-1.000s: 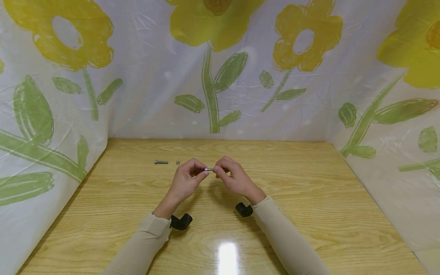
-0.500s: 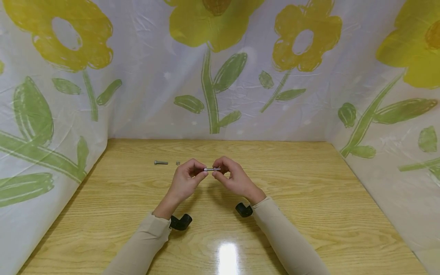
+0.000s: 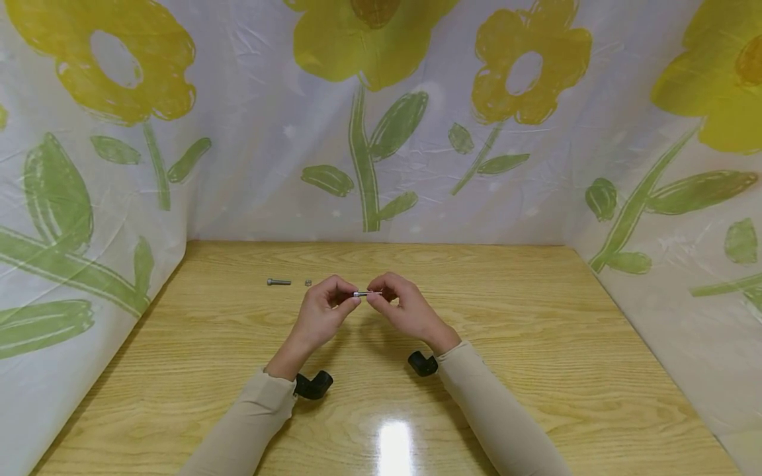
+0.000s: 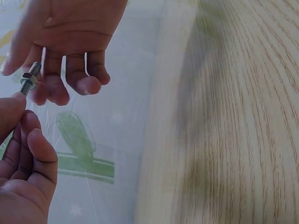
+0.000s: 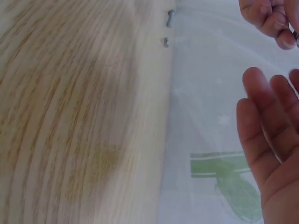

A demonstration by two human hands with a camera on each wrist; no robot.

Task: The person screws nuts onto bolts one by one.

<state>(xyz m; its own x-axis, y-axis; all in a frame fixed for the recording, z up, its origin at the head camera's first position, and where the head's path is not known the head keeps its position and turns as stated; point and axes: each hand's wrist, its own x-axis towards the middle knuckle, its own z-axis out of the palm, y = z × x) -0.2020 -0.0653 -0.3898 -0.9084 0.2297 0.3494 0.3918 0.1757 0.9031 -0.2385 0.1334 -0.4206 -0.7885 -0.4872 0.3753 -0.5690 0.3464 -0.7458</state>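
Between thumb and fingers my left hand (image 3: 321, 309) pinches a silver bolt (image 3: 364, 294) by its head, the shaft pointing right. A hex nut (image 4: 30, 80) sits partway along the thread in the left wrist view, with threaded end showing beyond it. My right hand (image 3: 412, 309) is at that end, its thumb and index finger on either side of the shaft in the head view. From the left wrist the nut shows uncovered, the right thumb (image 4: 13, 58) apart from it and the fingers loosely extended behind. The left hand hides the bolt's head there.
On the wooden table (image 3: 524, 370) a second bolt (image 3: 278, 282) lies back left, with a loose nut (image 3: 307, 283) to its right. Flowered cloth (image 3: 262, 198) hangs behind and at both sides. Black curved pieces (image 3: 315, 385) sit at both wrists.
The right fingers first covered the bolt's end, then parted half a second ago and exposed the nut. Now the right thumb overlaps the nut in the head view. The left hand stays still.
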